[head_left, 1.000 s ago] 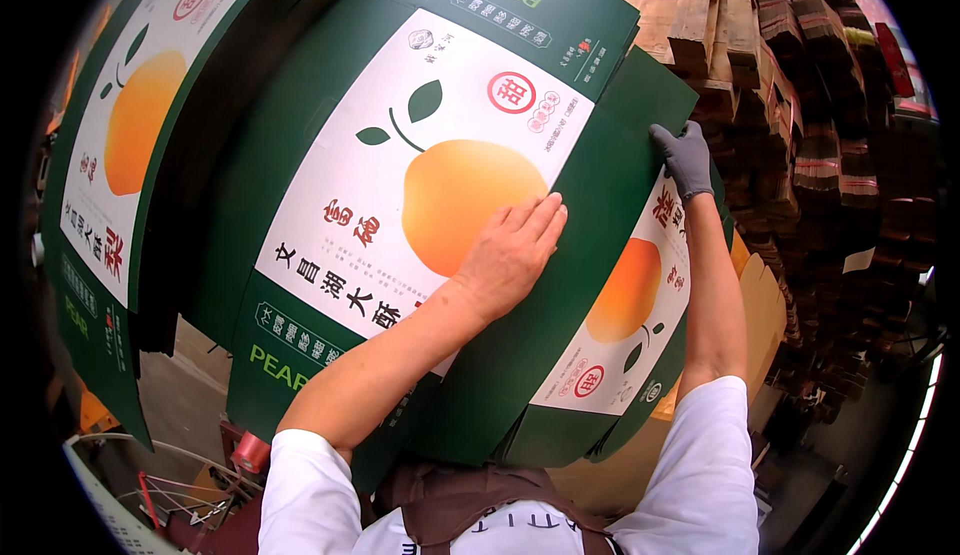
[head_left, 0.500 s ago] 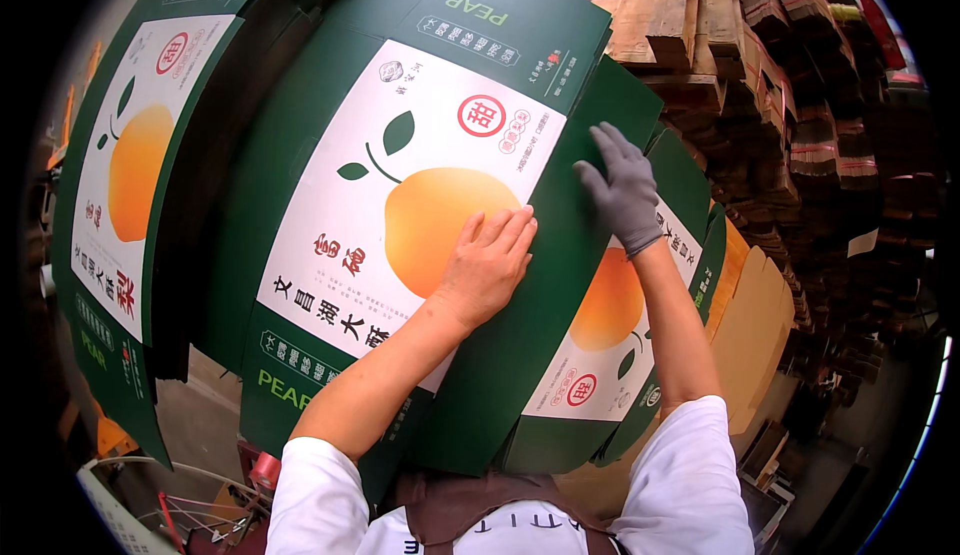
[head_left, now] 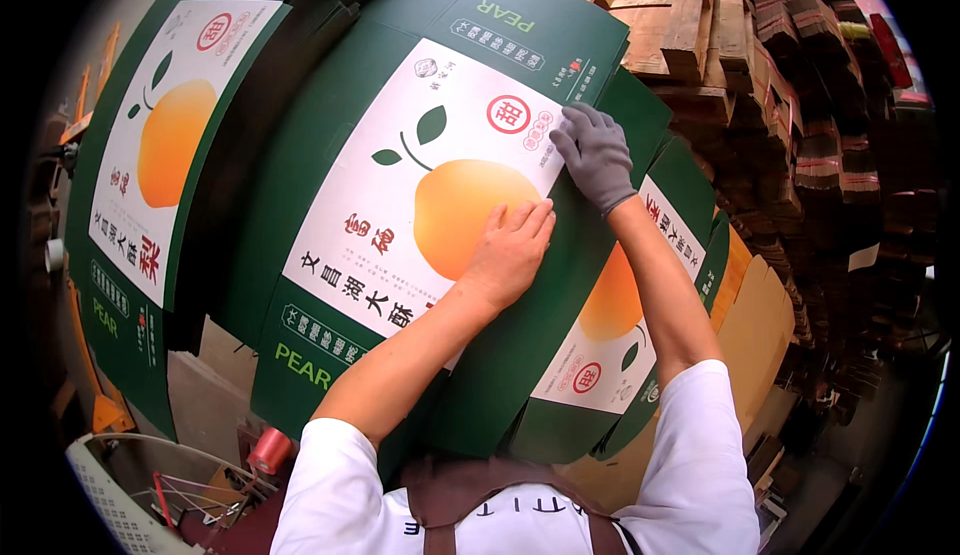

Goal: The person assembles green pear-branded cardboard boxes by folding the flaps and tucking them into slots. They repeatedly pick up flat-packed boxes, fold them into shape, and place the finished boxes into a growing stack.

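A large green cardboard box blank (head_left: pixel 345 200), printed with a white panel and a yellow pear, lies flat in front of me. My left hand (head_left: pixel 508 255), bare, rests on the lower right of the pear, palm down with its fingers stretched out. Farther up, my right hand (head_left: pixel 597 162) wears a grey glove. Its fingers lie spread at the right edge of the white panel, seemingly touching the board. Another printed box blank (head_left: pixel 575 363) shows under my right forearm, partly hidden by it.
On the left stand more green printed blanks (head_left: pixel 120 180). Wooden pallets (head_left: pixel 690 25) and piles of flat brown cardboard (head_left: pixel 830 145) fill the far right. Plain brown board (head_left: pixel 745 325) sticks out at right. A red roll (head_left: pixel 270 450) sits at lower left.
My right hand has moved left, from over the green board to the white panel's edge. My left hand stays on the pear. The whole view has shifted slightly.
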Tool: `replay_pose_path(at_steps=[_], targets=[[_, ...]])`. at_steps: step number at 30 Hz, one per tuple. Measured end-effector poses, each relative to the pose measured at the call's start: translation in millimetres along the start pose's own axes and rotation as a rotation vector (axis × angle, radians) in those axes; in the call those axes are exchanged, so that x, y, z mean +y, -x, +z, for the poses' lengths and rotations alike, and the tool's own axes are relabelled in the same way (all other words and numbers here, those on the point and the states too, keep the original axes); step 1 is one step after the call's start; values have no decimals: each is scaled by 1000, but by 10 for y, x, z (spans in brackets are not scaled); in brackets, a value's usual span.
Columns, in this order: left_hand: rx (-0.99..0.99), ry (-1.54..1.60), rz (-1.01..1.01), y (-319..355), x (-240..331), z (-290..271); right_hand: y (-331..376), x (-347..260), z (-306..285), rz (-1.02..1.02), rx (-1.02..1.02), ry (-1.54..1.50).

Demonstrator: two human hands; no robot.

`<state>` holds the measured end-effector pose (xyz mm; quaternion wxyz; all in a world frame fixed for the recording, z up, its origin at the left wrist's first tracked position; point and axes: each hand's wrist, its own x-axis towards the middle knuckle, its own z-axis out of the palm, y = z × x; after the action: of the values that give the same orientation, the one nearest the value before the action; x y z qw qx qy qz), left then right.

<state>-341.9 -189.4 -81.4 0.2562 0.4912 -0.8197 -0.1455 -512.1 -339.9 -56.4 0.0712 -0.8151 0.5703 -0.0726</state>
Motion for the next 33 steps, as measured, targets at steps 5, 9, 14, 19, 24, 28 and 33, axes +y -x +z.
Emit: replay_pose_path(at_steps=[5,9,14,19,24,28,33], targets=[[-208,-173,-81,-253,277,-79,-299,-118,376,-2,-75,267],[31,145,85,-266,228,242,-286,-149,419,-8,-64,259],[-41,330,89,-263,161,263,-245,-106,471,-15,4,275],[-142,102,190,-171,269,191,-275,-62,417,-12,19,320],[-304,62,161,808,374,-119,-296,-58,501,8,3,302],[-336,84,110,1091,395,-243,-249,-74,459,11,14,279],[-336,65,153,1040,371,-242,-209,-100,328,44,15,276]])
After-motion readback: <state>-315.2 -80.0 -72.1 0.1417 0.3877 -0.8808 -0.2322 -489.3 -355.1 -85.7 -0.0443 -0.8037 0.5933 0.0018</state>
